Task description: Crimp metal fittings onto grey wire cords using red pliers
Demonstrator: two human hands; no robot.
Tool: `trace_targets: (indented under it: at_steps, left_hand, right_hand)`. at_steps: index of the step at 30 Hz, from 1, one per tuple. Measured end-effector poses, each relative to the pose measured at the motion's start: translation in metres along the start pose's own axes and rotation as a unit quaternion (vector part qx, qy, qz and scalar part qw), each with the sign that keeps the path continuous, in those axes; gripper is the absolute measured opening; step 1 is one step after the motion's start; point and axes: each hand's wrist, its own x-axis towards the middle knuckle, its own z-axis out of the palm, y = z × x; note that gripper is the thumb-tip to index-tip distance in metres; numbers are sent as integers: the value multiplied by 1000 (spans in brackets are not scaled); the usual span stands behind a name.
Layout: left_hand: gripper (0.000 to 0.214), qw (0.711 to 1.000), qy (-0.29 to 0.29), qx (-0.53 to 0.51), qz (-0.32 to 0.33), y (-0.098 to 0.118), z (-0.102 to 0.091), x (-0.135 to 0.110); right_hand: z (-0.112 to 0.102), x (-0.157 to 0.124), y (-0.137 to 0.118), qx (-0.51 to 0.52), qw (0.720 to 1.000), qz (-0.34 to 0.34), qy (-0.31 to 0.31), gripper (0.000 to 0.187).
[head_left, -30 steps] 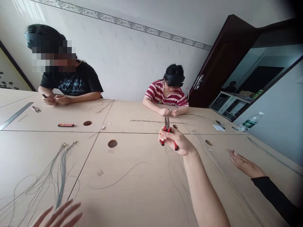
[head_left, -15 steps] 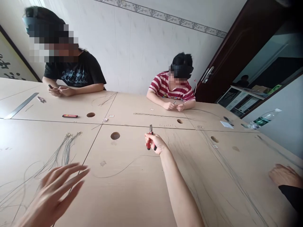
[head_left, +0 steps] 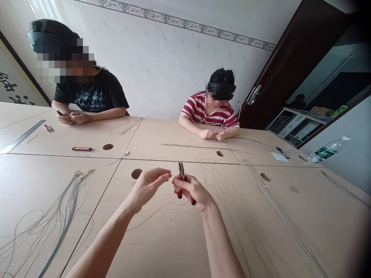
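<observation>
My right hand point(head_left: 198, 192) is closed around small pliers point(head_left: 181, 177) with red and black handles, jaws pointing up and away from me. Its thumb and forefinger also pinch the end of a thin cord point(head_left: 156, 212), which trails left across the table. Just left of the pliers, my left hand point(head_left: 151, 184) has thumb and fingertips pressed together; what they hold, if anything, is too small to make out. The fingertips of both hands almost meet. To the left lies a bundle of thin grey cords point(head_left: 68, 208) with small metal ends.
Two people sit across the pale table point(head_left: 162, 247), working with their hands. A red and black box cutter point(head_left: 82, 149), a steel ruler point(head_left: 24, 135) and a water bottle point(head_left: 330, 150) lie farther off. More cords point(head_left: 285, 210) stretch along the right. Round holes point(head_left: 137, 173) pierce the tabletop.
My left hand has come from beside the cord bundle to the middle, its spread fingers now pressed together. The pliers sit slightly lower. Another person's hand at the right edge has left the view.
</observation>
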Motion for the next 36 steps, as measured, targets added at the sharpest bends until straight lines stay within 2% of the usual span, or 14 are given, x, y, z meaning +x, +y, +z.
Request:
trace_targets:
  at_steps: [7, 16, 24, 27, 36]
  left_hand:
    - [29, 999, -41, -34, 9, -5, -4, -1]
    - [29, 999, -28, 29, 21, -4, -13, -7]
    - [27, 997, -56, 24, 42, -4, -11, -10]
    - [27, 998, -39, 17, 35, -6, -12, -10]
    - [27, 996, -3, 91, 18, 0, -13, -17]
  right_hand:
    - [8, -3, 4, -28, 999, 13, -11, 23]
    - [17, -3, 5, -64, 998, 11, 27, 24]
    - [23, -15, 1, -97, 993, 7, 62, 26]
    - [25, -21, -3, -120, 990, -6, 73, 25]
    - [33, -30, -5, -238, 962, -49, 126, 22]
